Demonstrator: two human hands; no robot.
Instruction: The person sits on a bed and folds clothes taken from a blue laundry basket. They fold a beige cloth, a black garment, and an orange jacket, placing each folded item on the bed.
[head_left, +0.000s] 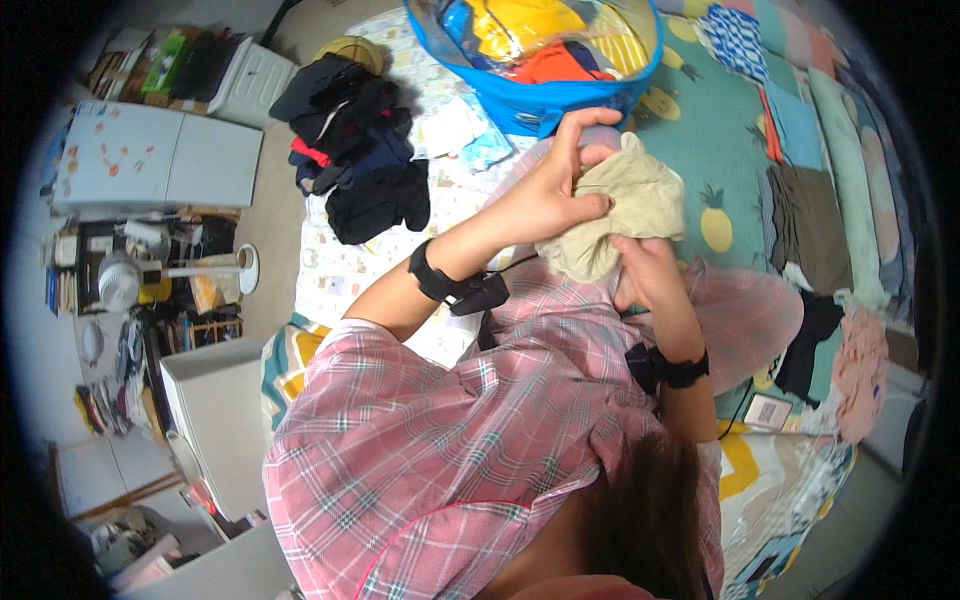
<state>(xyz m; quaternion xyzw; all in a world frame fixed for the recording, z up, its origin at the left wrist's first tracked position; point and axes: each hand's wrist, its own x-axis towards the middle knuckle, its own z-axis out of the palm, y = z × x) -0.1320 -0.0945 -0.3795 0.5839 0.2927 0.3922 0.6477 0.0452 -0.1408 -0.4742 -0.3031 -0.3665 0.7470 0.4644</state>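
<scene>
A crumpled beige cloth (637, 195), perhaps a small garment, is held up over my lap between both hands. My left hand (564, 180) has its thumb on the near face of the cloth; the index finger is lifted and bent above it. From below, my right hand (646, 270) pinches the lower edge. Each wrist wears a black strap with a small device. Just beyond the cloth stands a round blue-rimmed fabric basket (517, 97) with clear sides, holding yellow, orange and striped clothes.
Dark clothes (360, 142) are heaped on the white patterned sheet to the left, near a white and light-blue cloth (465, 135). Along the right lie folded brown cloth (810, 225), a black garment (810, 349), a pink garment (861, 367) and a small card (767, 412). A white fan (120, 281) stands beyond the bed.
</scene>
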